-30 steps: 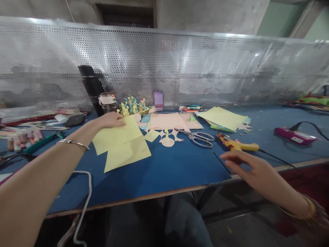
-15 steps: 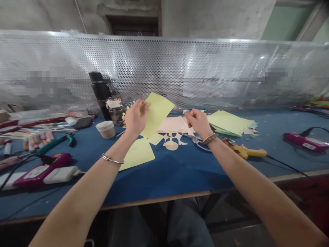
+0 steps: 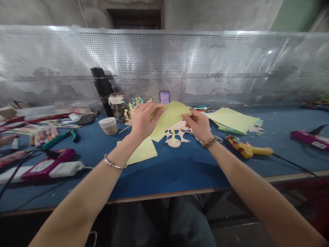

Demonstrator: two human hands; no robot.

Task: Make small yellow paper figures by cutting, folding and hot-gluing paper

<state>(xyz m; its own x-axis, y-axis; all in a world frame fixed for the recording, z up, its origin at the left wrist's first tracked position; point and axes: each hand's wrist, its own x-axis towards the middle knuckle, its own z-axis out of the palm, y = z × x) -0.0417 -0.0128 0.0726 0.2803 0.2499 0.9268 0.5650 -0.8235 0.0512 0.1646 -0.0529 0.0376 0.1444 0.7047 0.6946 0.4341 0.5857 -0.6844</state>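
Over the counter [image 3: 174,176] at twelve o'clock, the left hand [image 3: 144,120] and right hand [image 3: 199,126] pinch a yellow sheet [image 3: 172,113] at its nine and three o'clock sides, so uneven pulling could crease or tear it.

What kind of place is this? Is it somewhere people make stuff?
Probably, yes! It looks like a craft workbench: there's yellow paper held up, a yellow glue gun and a stack of coloured sheets on the blue table.
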